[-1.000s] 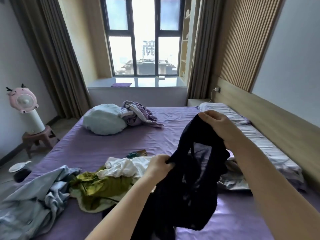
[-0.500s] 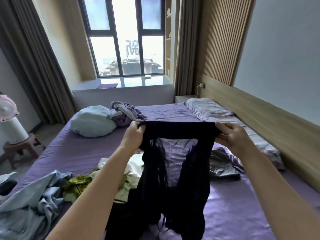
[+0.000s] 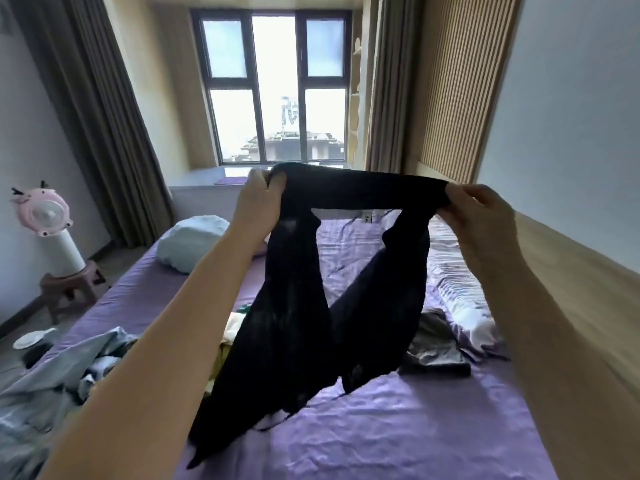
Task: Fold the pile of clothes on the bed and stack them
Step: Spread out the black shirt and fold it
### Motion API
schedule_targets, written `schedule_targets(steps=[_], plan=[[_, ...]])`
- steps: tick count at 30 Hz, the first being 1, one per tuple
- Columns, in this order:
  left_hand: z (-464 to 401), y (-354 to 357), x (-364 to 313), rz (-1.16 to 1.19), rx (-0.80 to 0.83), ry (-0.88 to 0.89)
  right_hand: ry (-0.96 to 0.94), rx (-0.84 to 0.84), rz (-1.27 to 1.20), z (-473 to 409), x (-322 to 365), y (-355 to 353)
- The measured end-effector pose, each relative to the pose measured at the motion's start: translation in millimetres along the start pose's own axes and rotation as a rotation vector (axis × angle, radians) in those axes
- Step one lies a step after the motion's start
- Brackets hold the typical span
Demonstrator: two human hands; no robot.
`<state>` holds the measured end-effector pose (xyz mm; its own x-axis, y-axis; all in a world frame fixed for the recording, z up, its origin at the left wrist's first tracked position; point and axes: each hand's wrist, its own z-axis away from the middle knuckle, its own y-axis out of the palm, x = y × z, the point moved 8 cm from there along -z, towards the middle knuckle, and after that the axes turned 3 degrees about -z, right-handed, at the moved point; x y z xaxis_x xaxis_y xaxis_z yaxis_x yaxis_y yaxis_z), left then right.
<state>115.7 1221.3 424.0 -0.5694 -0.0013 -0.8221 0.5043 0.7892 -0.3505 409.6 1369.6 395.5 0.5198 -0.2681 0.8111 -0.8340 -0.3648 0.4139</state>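
A thin, sheer black garment (image 3: pixel 304 306) with a stretched band along its top edge hangs in the air above the purple-sheeted bed (image 3: pixel 398 427); two limp, slightly see-through black lengths drop from the band, and their lower ends reach down to the sheet. A small white label shows just under the band. The left hand (image 3: pixel 258 202) is raised at the band's left end, its fingers curled round the bunched fabric. The right hand (image 3: pixel 481 216) holds the right end, thumb and fingers pinching the edge. Both bare forearms reach forward and up, spread apart, so the band is pulled nearly flat between the two hands.

On the bed to the left lies a crumpled pale blue-grey cloth (image 3: pixel 52 386), with bits of white and yellow-green clothing (image 3: pixel 228 341) showing behind the black fabric. A folded dark grey piece (image 3: pixel 436 351) lies to the right, beside a striped white pillow (image 3: pixel 457 292) along the wooden headboard. One round pale blue cushion (image 3: pixel 194 242) sits further back. A pink fan (image 3: pixel 45 213) on a white stand sits on a small stool by the left wall.
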Motion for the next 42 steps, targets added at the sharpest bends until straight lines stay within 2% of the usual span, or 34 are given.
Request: schedule_targets(steps=[4,10,14,18,21,23,24,27,29,30,32,34,36,37,38,40,42], plan=[[23.3,13.6,-33.1,0.034,-0.035,0.061,-0.121,0.007,-0.01,-7.2,27.2,-15.7],[40.0,29.0,-95.4,0.014,-0.105,0.185,-0.177,0.056,-0.057,-25.2,69.1,-43.9],[45.5,34.4,-138.6,0.022,-0.169,0.251,-0.245,0.108,0.002,-34.2,109.7,-53.1],[54.1,41.5,-161.8,0.013,-0.202,0.275,-0.356,0.137,0.136,-39.2,144.7,-58.9],[60.0,52.8,-145.2,-0.056,-0.185,0.209,-0.434,0.144,0.421,-36.7,138.6,-62.2],[66.3,68.5,-120.8,-0.111,-0.115,0.132,-0.364,0.178,0.605,-40.6,107.2,-67.6],[69.2,79.6,-104.2,-0.12,-0.045,0.073,-0.267,0.219,0.64,-43.4,84.3,-71.2],[84.2,112.8,-48.0,-0.101,0.251,-0.149,0.033,0.361,0.732,-44.3,14.2,-85.4],[93.5,132.2,-18.7,-0.08,0.447,-0.18,0.048,0.494,1.004,-39.3,-17.0,-95.7],[94.9,140.7,-7.4,-0.178,0.51,-0.131,0.028,0.551,1.135,-35.4,-29.5,-100.6],[92.1,151.8,14.1,-0.502,0.529,-0.023,-0.01,0.576,1.303,-28.6,-44.9,-108.5],[87.7,159.1,27.3,-0.743,0.48,0.008,-0.048,0.477,1.418,-30.4,-51.1,-116.9],[78.9,160.8,30.5,-0.937,0.356,0.079,-0.049,0.436,1.399,-33.5,-57.4,-120.1],[73.5,162.2,31.7,-0.915,0.31,0.112,-0.003,0.465,1.307,-34.8,-64.6,-120.3],[69.2,164.6,35.2,-0.781,0.316,0.091,0.06,0.491,1.2,-36.3,-71.5,-120.8],[64.6,170.5,43.8,-0.407,0.375,-0.052,0.165,0.498,1.04,-39.5,-83.9,-123.9],[65.1,175.9,50.1,-0.254,0.378,-0.124,0.165,0.505,1.019,-39.1,-91.8,-125.6]])
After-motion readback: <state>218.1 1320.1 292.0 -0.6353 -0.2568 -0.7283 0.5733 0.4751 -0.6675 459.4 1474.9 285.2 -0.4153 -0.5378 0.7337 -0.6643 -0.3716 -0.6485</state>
